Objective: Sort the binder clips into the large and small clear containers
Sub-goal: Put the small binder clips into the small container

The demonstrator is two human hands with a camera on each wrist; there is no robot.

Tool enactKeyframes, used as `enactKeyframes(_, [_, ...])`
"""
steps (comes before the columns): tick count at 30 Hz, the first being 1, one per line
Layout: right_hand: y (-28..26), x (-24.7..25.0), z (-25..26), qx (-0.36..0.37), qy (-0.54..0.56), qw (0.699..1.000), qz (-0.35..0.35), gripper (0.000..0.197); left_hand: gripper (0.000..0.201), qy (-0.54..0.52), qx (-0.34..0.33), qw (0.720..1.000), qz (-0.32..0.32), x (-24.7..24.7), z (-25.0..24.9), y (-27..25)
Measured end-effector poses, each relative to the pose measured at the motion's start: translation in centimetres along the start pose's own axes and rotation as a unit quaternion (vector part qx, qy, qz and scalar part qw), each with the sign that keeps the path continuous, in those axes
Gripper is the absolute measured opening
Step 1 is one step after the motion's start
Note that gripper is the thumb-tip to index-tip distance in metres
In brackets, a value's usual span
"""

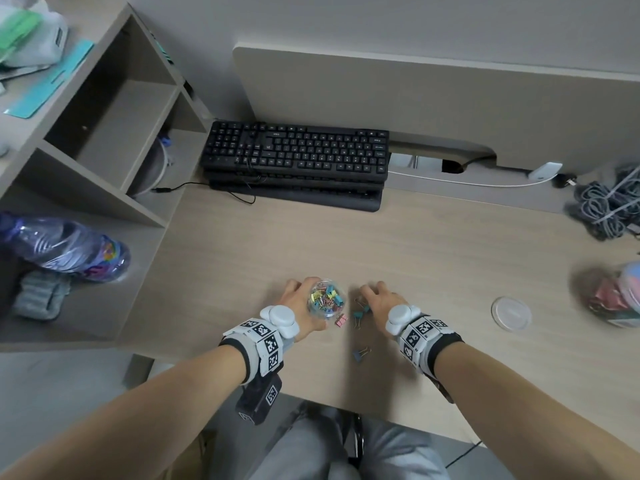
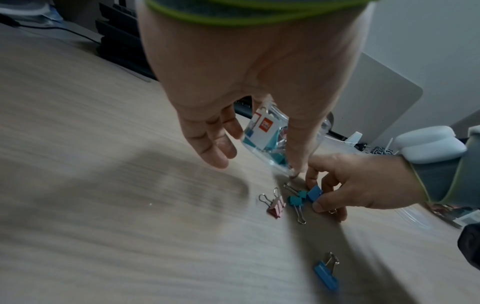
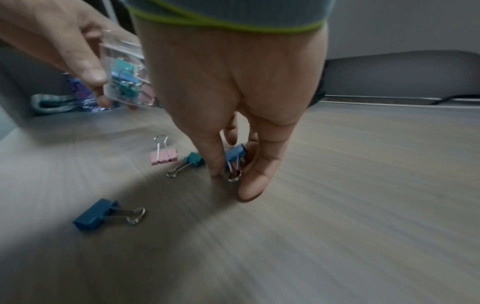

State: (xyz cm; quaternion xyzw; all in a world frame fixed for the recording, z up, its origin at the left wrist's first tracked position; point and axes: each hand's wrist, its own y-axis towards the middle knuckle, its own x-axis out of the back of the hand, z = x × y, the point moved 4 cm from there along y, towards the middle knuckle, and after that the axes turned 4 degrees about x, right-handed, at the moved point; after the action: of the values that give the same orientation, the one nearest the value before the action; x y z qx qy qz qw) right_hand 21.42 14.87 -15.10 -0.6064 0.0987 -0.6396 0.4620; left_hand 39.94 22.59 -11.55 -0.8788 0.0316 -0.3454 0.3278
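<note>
My left hand grips a small clear container holding several small coloured binder clips, tilted just above the desk. In the left wrist view the container sits between thumb and fingers. My right hand is down on the desk beside it, thumb and forefinger pinching a small blue clip by its wire handles. Loose on the desk lie a pink clip, a teal clip and a bigger blue clip. A large clear container with bigger clips stands far right, blurred.
A round clear lid lies on the desk right of my right hand. A black keyboard sits at the back, a cable bundle at the far right, and a shelf unit with a plastic bottle on the left.
</note>
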Motion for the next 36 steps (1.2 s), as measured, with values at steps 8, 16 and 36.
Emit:
enactKeyframes(8, [0.4,-0.2,0.9,0.058,-0.078,0.995,0.033,0.066,0.084,-0.001,0.009,1.000,0.002,-0.1,0.5,0.0])
enactKeyframes(16, [-0.2,1.4,-1.4,-0.019,0.068,0.998,0.002,0.038,0.084,0.003,0.006,1.000,0.001,-0.4,0.4,0.6])
enactKeyframes(36, [-3.3,8.7,4.2,0.055,0.264,0.962,-0.045,0.018,0.067,-0.001,-0.046,0.999,0.014,-2.1,-3.4,1.8])
